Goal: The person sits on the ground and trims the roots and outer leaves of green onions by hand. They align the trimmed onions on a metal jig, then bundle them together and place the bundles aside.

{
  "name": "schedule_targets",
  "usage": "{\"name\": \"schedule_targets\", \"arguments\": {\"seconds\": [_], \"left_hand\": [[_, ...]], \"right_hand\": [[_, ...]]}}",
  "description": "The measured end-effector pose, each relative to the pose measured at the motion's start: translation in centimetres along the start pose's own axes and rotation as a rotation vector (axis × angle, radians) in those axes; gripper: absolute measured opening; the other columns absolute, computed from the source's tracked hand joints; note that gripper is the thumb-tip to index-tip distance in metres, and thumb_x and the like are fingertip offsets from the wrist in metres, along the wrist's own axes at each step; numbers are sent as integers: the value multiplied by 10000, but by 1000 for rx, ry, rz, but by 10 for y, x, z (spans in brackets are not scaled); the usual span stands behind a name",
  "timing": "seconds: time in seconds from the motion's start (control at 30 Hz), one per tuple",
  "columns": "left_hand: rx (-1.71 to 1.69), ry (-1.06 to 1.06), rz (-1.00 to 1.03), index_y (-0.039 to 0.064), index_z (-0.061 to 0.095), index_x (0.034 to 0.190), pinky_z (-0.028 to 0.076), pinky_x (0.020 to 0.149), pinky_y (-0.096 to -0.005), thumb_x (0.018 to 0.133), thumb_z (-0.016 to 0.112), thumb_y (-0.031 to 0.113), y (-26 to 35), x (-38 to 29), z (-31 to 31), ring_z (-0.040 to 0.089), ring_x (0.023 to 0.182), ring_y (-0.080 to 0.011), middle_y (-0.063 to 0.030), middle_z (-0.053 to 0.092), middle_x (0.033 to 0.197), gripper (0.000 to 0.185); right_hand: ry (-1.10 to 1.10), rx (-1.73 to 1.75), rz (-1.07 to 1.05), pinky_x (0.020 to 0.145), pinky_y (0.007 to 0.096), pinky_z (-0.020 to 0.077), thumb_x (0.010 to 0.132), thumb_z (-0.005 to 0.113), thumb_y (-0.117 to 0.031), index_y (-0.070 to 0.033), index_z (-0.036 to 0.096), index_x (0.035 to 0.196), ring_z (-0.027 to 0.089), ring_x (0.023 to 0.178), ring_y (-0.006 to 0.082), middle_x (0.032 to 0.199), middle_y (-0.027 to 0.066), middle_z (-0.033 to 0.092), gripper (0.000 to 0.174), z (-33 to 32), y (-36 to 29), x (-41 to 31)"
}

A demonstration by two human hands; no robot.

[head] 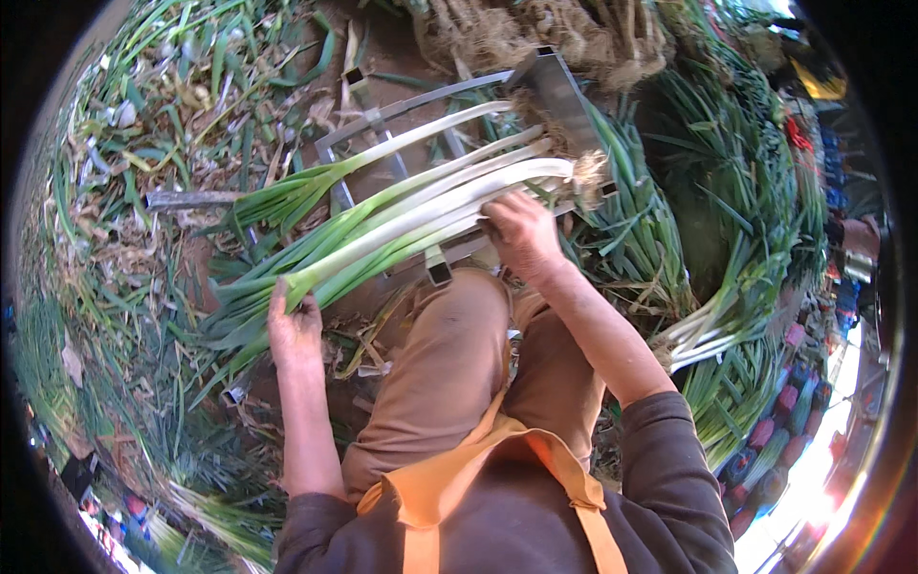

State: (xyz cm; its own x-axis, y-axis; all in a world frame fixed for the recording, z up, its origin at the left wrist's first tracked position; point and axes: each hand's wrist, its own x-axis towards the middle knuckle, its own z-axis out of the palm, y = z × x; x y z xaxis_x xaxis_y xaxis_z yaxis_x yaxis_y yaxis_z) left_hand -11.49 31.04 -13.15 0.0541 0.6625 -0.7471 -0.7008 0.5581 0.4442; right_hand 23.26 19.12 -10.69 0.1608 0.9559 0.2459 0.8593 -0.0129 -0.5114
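Note:
Several long leeks or large green onions point(430, 204) lie slantwise across a metal frame point(401, 107), their roots against its upright metal plate point(563, 97) at the right. My left hand point(294, 323) holds the nearer stalks where white turns to green, thumb on top. With fingers curled, my right hand point(520, 229) touches the white shanks close to the roots; whether it grips one cannot be told. Another stalk point(401, 147) lies apart from these on the far side of the frame.
Cut leaves and peelings point(179, 129) cover the ground at the left. Bundles of green stalks point(645, 222) lie at the right, more with white shanks point(706, 337) below. Burlap sacking point(538, 32) is heaped beyond the frame. A square metal tube point(190, 201) juts out left.

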Motion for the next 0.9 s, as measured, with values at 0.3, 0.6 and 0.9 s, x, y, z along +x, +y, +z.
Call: {"name": "schedule_targets", "arguments": {"seconds": [0.3, 0.6, 0.9], "left_hand": [[59, 157, 13, 57, 611, 1003, 514, 599, -225, 839, 736, 141, -30, 68, 21, 588, 806, -153, -62, 616, 979, 223], [35, 203, 3, 15, 576, 1036, 584, 642, -316, 866, 685, 105, -39, 178, 24, 624, 815, -248, -135, 637, 969, 221], [1767, -381, 1018, -47, 615, 1125, 497, 891, -394, 807, 722, 189, -70, 142, 22, 653, 927, -327, -194, 679, 1003, 410]], "right_hand": [[-291, -231, 2, 984, 450, 406, 812, 622, -63, -63, 590, 1209, 495, 1233, 334, 1268, 131, 586, 398, 44, 58, 40], [-577, -396, 193, 1055, 531, 318, 848, 507, -33, -181, 591, 1200, 517, 1214, 283, 1215, 93, 609, 391, 134, 108, 83], [-733, -375, 184, 1006, 550, 331, 911, 519, -171, -269, 569, 1285, 578, 1085, 257, 1068, 51, 650, 390, 146, 122, 80]]}}
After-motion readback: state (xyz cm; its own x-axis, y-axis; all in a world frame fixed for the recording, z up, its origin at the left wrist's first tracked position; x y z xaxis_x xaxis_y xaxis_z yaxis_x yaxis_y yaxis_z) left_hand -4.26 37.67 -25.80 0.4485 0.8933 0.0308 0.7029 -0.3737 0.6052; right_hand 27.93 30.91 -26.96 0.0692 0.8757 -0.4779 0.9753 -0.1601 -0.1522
